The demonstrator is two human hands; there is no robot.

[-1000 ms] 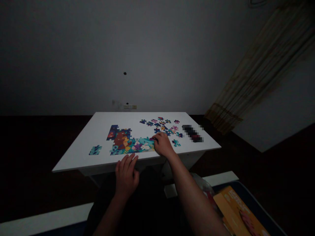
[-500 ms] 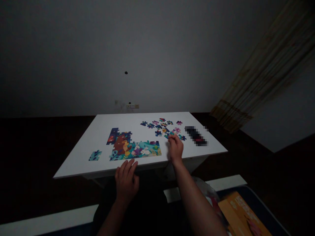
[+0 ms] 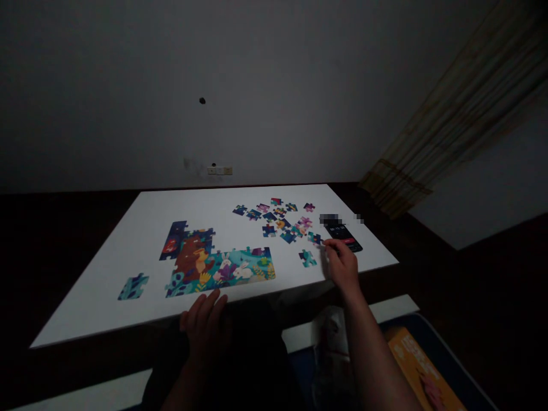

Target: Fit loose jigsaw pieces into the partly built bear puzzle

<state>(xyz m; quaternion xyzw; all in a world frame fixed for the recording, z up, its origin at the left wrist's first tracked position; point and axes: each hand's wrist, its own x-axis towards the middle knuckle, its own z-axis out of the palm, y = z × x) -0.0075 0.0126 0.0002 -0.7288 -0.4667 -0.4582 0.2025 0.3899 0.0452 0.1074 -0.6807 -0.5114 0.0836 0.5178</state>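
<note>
A partly assembled colourful jigsaw (image 3: 214,262) lies on the white table (image 3: 128,228) near its front edge. Several loose pieces (image 3: 278,220) are scattered behind and to the right of it, and one teal piece (image 3: 307,258) lies alone. My right hand (image 3: 341,264) is at the table's right front, fingers curled, fingertips touching a loose blue piece (image 3: 315,238). My left hand (image 3: 204,319) rests at the front edge just below the jigsaw, fingers stretched out flat and holding nothing.
A small joined cluster of teal pieces (image 3: 133,286) lies at the left front. A dark phone (image 3: 345,235) sits right of the loose pieces. An orange box (image 3: 422,371) lies on the floor at lower right. A curtain (image 3: 454,114) hangs at the right.
My right hand has left the jigsaw's right end and moved right, past the loose pieces, to the blue piece near the phone. The left hand has stayed at the table edge. The view has shifted.
</note>
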